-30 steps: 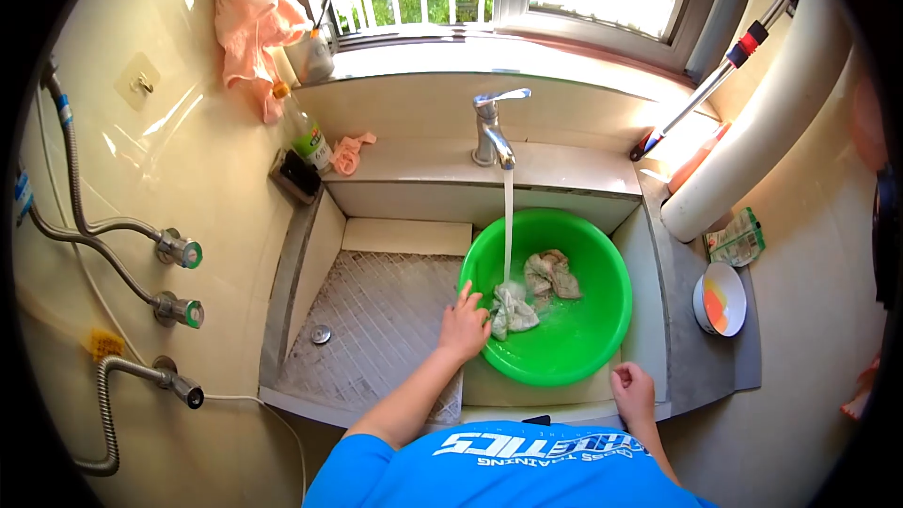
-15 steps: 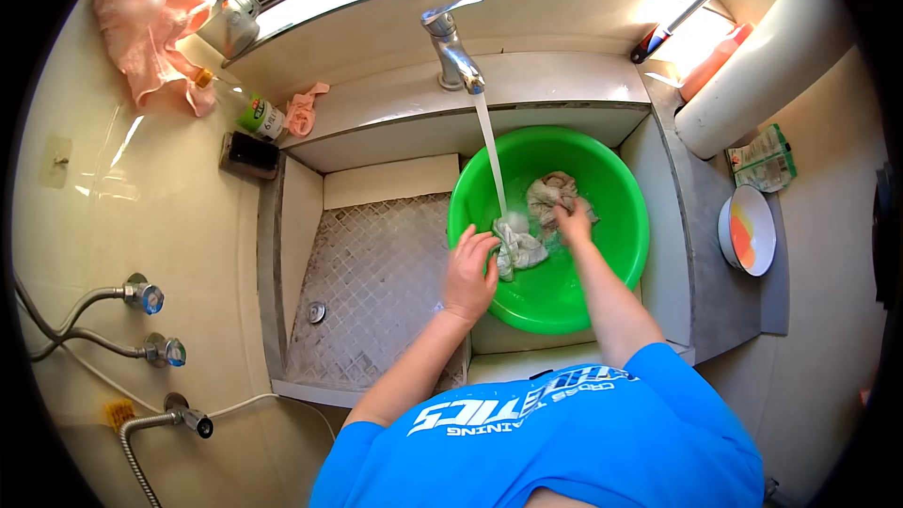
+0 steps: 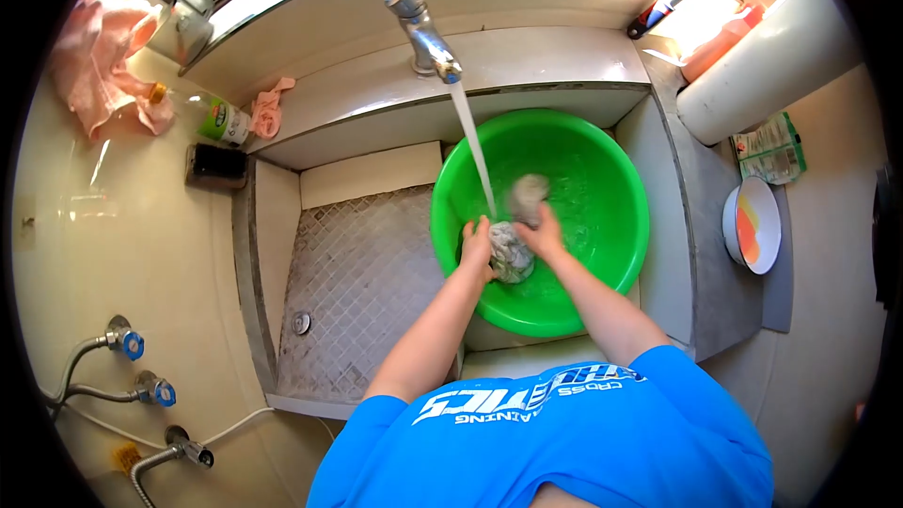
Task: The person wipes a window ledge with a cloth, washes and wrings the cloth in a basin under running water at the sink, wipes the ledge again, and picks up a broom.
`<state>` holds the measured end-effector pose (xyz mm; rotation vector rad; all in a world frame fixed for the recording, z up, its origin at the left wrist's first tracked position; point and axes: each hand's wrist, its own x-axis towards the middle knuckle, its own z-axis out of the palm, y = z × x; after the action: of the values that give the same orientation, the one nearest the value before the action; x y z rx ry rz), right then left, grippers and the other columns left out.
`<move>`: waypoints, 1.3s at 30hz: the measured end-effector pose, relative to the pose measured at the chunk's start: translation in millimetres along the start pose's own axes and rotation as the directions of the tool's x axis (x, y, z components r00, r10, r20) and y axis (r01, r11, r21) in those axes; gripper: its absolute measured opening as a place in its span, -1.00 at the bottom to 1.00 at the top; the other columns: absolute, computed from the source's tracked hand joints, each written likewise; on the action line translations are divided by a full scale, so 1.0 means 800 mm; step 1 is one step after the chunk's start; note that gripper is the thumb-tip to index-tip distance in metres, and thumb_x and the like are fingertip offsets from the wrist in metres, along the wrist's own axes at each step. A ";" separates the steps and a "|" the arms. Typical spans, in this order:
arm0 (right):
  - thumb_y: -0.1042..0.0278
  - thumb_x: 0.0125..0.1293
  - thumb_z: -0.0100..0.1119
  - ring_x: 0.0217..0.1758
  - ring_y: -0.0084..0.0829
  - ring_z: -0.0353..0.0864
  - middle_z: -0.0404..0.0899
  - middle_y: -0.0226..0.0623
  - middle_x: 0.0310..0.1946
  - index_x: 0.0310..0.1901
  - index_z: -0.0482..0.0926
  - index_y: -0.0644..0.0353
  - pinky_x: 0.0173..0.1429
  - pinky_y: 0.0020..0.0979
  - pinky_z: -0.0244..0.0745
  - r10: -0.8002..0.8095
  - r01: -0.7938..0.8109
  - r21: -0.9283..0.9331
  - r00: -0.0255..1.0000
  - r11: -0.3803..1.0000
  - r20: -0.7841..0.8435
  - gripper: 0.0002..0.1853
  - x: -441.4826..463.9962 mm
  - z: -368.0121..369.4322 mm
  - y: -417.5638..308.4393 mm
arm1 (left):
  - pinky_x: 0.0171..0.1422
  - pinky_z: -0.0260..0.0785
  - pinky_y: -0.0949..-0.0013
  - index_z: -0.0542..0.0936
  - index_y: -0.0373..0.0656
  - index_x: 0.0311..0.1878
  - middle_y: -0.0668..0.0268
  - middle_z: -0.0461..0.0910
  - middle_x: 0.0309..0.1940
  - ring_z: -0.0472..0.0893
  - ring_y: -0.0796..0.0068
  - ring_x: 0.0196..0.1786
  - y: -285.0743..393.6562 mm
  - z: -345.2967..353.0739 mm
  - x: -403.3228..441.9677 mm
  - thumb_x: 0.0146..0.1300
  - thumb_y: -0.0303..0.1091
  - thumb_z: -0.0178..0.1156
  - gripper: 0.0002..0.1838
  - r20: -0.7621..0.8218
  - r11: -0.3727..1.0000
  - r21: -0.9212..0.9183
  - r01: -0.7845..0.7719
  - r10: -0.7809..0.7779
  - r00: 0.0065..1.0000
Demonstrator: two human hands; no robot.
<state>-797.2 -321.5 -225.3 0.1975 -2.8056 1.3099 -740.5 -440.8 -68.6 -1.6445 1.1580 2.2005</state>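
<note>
A bright green basin (image 3: 616, 268) stands in the sink, with water from the tap (image 3: 428, 42) running into it. A wet, bunched pale grey cloth (image 3: 511, 254) lies low in the basin. My left hand (image 3: 477, 249) is at its left side, fingers curled against it and partly hidden. In my right hand (image 3: 543, 233) is a beige-grey cloth (image 3: 529, 193), blurred by motion, its folds standing up above the fingers. That hand is close to the right edge of the pale grey cloth.
Left of the basin is the tiled sink floor (image 3: 362, 263) with a drain (image 3: 300, 323). A white bowl (image 3: 751, 226) and a green-white packet (image 3: 771, 150) are on the right ledge. A bottle (image 3: 221, 120) and pink cloths (image 3: 103, 66) are at upper left.
My right hand has moved left with the beige-grey cloth, towards the pale grey one. My left hand has closed in on the pale grey cloth. The view has shifted slightly.
</note>
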 end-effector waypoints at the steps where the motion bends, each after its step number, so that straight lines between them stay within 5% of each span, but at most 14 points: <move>1: 0.18 0.04 0.32 -0.22 -0.25 0.61 0.60 -0.06 -0.22 -0.11 0.54 0.27 -0.12 -0.31 0.51 0.042 -0.085 0.158 0.965 0.984 0.258 -0.58 -0.004 -0.014 -0.038 | 0.02 0.42 -0.02 0.27 -0.22 0.24 0.06 0.39 0.12 0.41 0.07 0.15 -0.026 -0.007 0.053 0.27 0.20 -0.07 -0.30 0.038 0.999 -0.002 -0.049 0.049 0.998; 5: 0.15 0.06 0.30 -0.42 -0.27 0.58 0.60 -0.11 -0.44 -0.31 0.56 0.26 -0.29 -0.30 0.48 -0.061 -0.118 0.255 0.798 0.960 0.599 -0.67 -0.017 -0.097 -0.173 | -0.27 0.52 0.10 0.46 -0.19 -0.13 0.17 0.56 -0.40 0.60 0.16 -0.35 0.001 -0.024 0.067 0.23 0.29 -0.08 -0.37 0.437 0.941 -0.276 0.198 -0.061 0.897; 6: 0.14 0.08 0.26 -0.47 -0.25 0.56 0.58 -0.13 -0.50 -0.39 0.55 0.25 -0.33 -0.29 0.46 -0.170 -0.014 0.289 0.783 0.957 0.599 -0.70 -0.019 -0.114 -0.194 | -0.28 0.51 0.18 0.48 -0.17 -0.15 0.17 0.56 -0.38 0.60 0.23 -0.33 0.012 -0.040 0.064 0.21 0.25 0.00 -0.42 0.779 0.924 -0.151 0.351 -0.107 0.618; 9: 0.17 0.14 0.18 -0.56 -0.25 0.52 0.53 -0.14 -0.60 -0.49 0.54 0.24 -0.42 -0.29 0.39 -0.308 0.138 0.355 0.819 0.925 0.484 -0.73 -0.017 -0.101 -0.189 | -0.27 0.51 0.24 0.48 -0.17 -0.12 0.17 0.56 -0.35 0.59 0.28 -0.31 -0.009 -0.027 0.091 0.22 0.12 0.10 -0.52 0.765 0.937 -0.291 0.193 0.106 0.636; 11: 0.10 0.21 0.06 -0.46 -0.08 0.55 0.55 -0.08 -0.53 -0.50 0.56 0.16 -0.36 -0.19 0.44 -0.323 0.223 0.330 0.901 0.917 0.290 -0.69 0.004 -0.094 -0.178 | -0.19 0.50 0.30 0.45 -0.21 -0.04 0.18 0.55 -0.23 0.58 0.34 -0.20 -0.006 -0.005 0.032 0.25 -0.05 0.15 -0.58 0.303 0.946 -0.325 -0.003 0.107 0.947; 14: 0.13 0.21 0.04 -0.36 -0.07 0.58 0.59 -0.14 -0.46 -0.44 0.62 0.08 -0.28 -0.14 0.48 -0.009 0.033 -0.063 0.938 0.997 0.347 -0.75 0.064 -0.086 -0.123 | -0.16 0.50 0.37 0.38 -0.21 0.02 0.24 0.53 -0.13 0.57 0.38 -0.12 -0.024 -0.004 0.052 0.27 -0.01 0.12 -0.53 0.238 0.861 -0.153 -0.485 0.508 0.828; 20: 0.27 0.15 0.15 -0.19 -0.08 0.59 0.60 -0.09 -0.20 0.00 0.51 0.12 -0.10 -0.17 0.48 -0.006 -0.052 -0.283 0.979 0.958 -0.202 -0.64 0.078 -0.049 -0.020 | 0.27 -0.31 -0.48 -0.02 0.21 0.42 0.12 -0.03 0.41 0.02 -0.06 0.39 0.021 -0.035 0.026 0.27 0.16 -0.01 -0.27 0.310 0.928 0.149 -0.342 0.284 0.907; 22: 0.31 0.14 0.19 -0.13 -0.20 0.58 0.59 -0.14 -0.17 -0.03 0.53 0.18 -0.03 -0.29 0.45 -0.107 0.108 -0.001 0.993 0.994 0.057 -0.66 0.032 -0.012 -0.052 | 0.24 -0.23 -0.46 -0.02 0.22 0.42 0.18 -0.07 0.44 -0.01 0.03 0.44 0.008 -0.026 0.052 0.25 0.23 -0.06 -0.25 0.253 0.991 0.039 -0.127 0.113 0.961; 24: 0.33 0.15 0.20 -0.14 -0.34 0.57 0.59 -0.20 -0.21 -0.09 0.54 0.18 -0.01 -0.39 0.43 0.063 -0.225 0.494 0.944 0.839 0.323 -0.72 -0.003 0.023 -0.076 | 0.25 0.03 -0.28 0.23 0.05 0.33 0.13 0.24 0.29 0.27 0.11 0.30 0.003 -0.015 0.071 0.26 0.24 -0.08 -0.32 0.101 0.996 0.025 -0.081 0.078 0.992; 27: 0.32 0.18 0.19 -0.24 -0.42 0.55 0.58 -0.24 -0.32 -0.29 0.57 0.21 -0.11 -0.41 0.43 -0.207 -0.120 0.551 0.844 0.826 0.494 -0.85 0.001 -0.062 -0.178 | -0.19 0.45 0.31 0.56 -0.12 -0.33 0.28 0.60 -0.36 0.57 0.39 -0.24 -0.011 -0.039 0.127 0.32 0.15 -0.11 -0.49 0.505 0.964 -0.266 0.009 0.131 0.853; 29: 0.27 0.21 0.15 -0.33 -0.32 0.58 0.58 -0.19 -0.44 -0.42 0.58 0.20 -0.21 -0.35 0.45 -0.396 0.141 0.562 0.844 0.815 0.362 -0.81 0.000 -0.094 -0.218 | -0.23 0.44 0.34 0.53 -0.10 -0.34 0.30 0.58 -0.34 0.55 0.42 -0.26 -0.019 -0.045 0.131 0.34 0.07 -0.09 -0.57 0.780 0.943 -0.316 0.101 0.198 0.593; 32: 0.20 0.22 0.11 -0.39 -0.18 0.59 0.60 -0.12 -0.46 -0.39 0.60 0.19 -0.29 -0.25 0.46 -0.528 0.487 0.231 0.832 0.842 0.169 -0.77 0.024 -0.073 -0.156 | -0.15 0.43 0.39 0.46 -0.10 -0.16 0.39 0.53 -0.35 0.53 0.48 -0.28 -0.018 -0.011 0.067 0.33 -0.07 0.00 -0.72 0.483 0.983 -0.178 -0.048 0.130 0.866; 36: 0.22 0.18 0.13 -0.39 -0.06 0.61 0.60 -0.06 -0.49 -0.40 0.62 0.19 -0.26 -0.18 0.50 0.159 -0.127 -0.174 0.969 0.977 0.188 -0.79 0.093 -0.087 -0.072 | -0.17 0.33 0.51 0.51 -0.11 -0.28 0.43 0.51 -0.35 0.48 0.57 -0.30 -0.004 -0.016 0.017 0.27 -0.23 0.14 -0.84 0.339 0.888 0.135 -0.439 0.375 0.863; 39: 0.25 0.18 0.14 -0.33 -0.13 0.63 0.62 -0.06 -0.40 -0.32 0.61 0.22 -0.21 -0.23 0.50 0.197 -0.200 -0.088 0.980 0.976 -0.040 -0.80 0.097 -0.103 -0.006 | -0.15 0.37 0.40 0.55 -0.17 -0.20 0.25 0.53 -0.29 0.52 0.42 -0.28 0.004 -0.051 0.044 0.22 -0.21 0.18 -0.78 0.432 0.652 0.375 -0.659 0.506 0.746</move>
<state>-875.0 -269.1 -161.3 -0.1088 -2.9131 1.2009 -725.0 -480.7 -101.9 -0.7352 2.1743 2.0460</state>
